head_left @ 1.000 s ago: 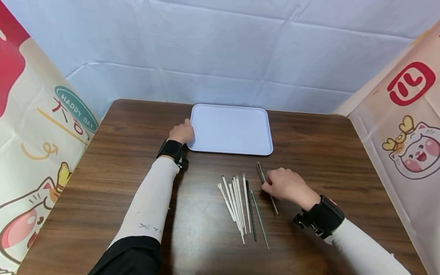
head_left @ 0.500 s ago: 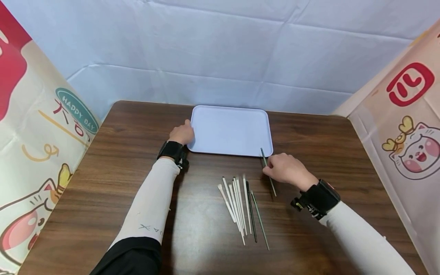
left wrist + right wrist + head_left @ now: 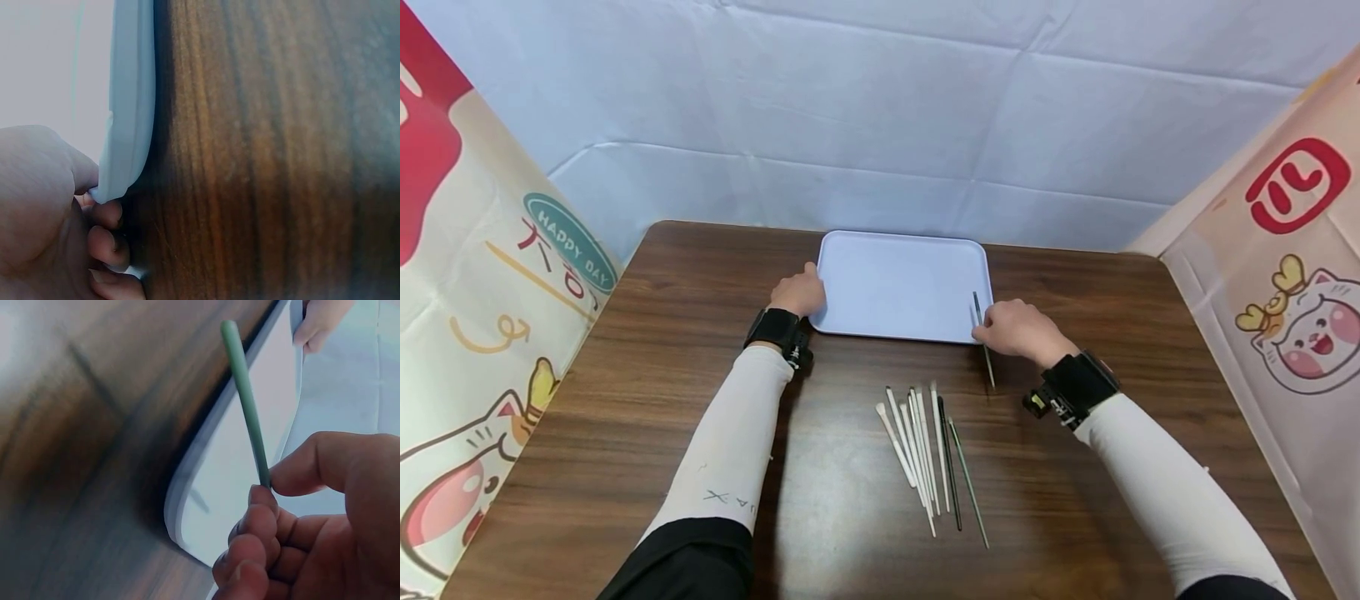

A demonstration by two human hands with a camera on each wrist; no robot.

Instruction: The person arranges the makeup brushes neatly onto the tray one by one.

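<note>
My left hand (image 3: pixel 799 293) pinches the left rim of a white rectangular tray (image 3: pixel 902 287); in the left wrist view the thumb lies on the tray's edge (image 3: pixel 132 94) with the fingers curled under it. Between thumb and fingertips, my right hand (image 3: pixel 1021 329) holds a slim green brush (image 3: pixel 988 367) over the tray's right front corner. Its green handle (image 3: pixel 245 394) points up out of the grip in the right wrist view. Nearer the body, a loose row of slim brushes (image 3: pixel 917 450), mostly white, lies on the table. A black brush (image 3: pixel 950 467) and another green one (image 3: pixel 968 482) are at its right end.
The brown wood-grain table (image 3: pixel 685 375) carries everything. A pale cloth backdrop (image 3: pixel 880 108) hangs along its far edge. Printed cloths stand at the left (image 3: pixel 497 333) and right (image 3: pixel 1285 375) sides.
My right hand has lifted the green brush from beside the row and carried it away from the body, to the tray's right front corner. The left hand stays at the tray's rim.
</note>
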